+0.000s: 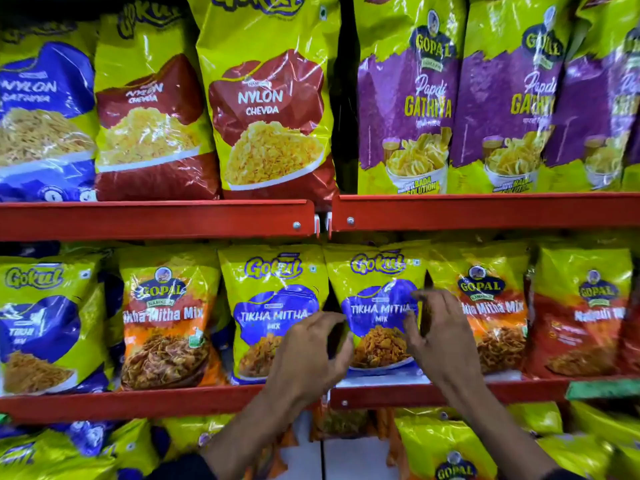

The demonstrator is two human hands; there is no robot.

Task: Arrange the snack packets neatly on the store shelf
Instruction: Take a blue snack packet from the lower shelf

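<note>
Item: blue Tikha Mitha packet (377,313), middle shelf (156,405), right of its twin (273,306). We flank it: left hand (311,348) curled at left edge, right hand (440,334) pinching right edge, likely squaring it upright. Grip firmness unclear.

The packet (377,306) between my hands is yellow-green with a blue panel and white lettering. Its neighbour packet (485,306) at my right is yellow-green over orange. The shelf edge (156,220) is red. Upper packets (408,98) are yellow-green with purple panels.
</note>
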